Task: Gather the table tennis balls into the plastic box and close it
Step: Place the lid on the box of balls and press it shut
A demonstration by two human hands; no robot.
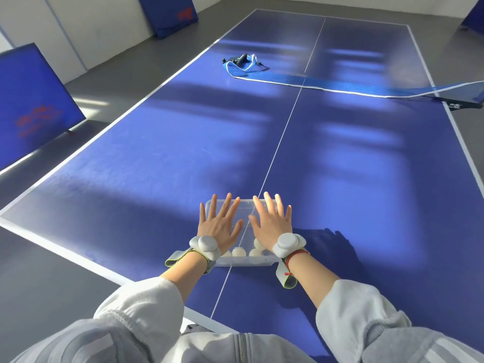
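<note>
A clear plastic box sits on the blue table tennis table, near its front edge on the white centre line. Its clear lid lies on top. Several white table tennis balls show through the near wall. My left hand lies flat on the left half of the lid with fingers spread. My right hand lies flat on the right half, fingers also spread. Both palms press down on the lid; neither hand grips anything. Grey bands circle both wrists.
The taken-down blue net lies loose across the middle of the table, bunched at its left end. Blue barrier boards stand on the grey floor at the left and far back. The table's left edge runs diagonally.
</note>
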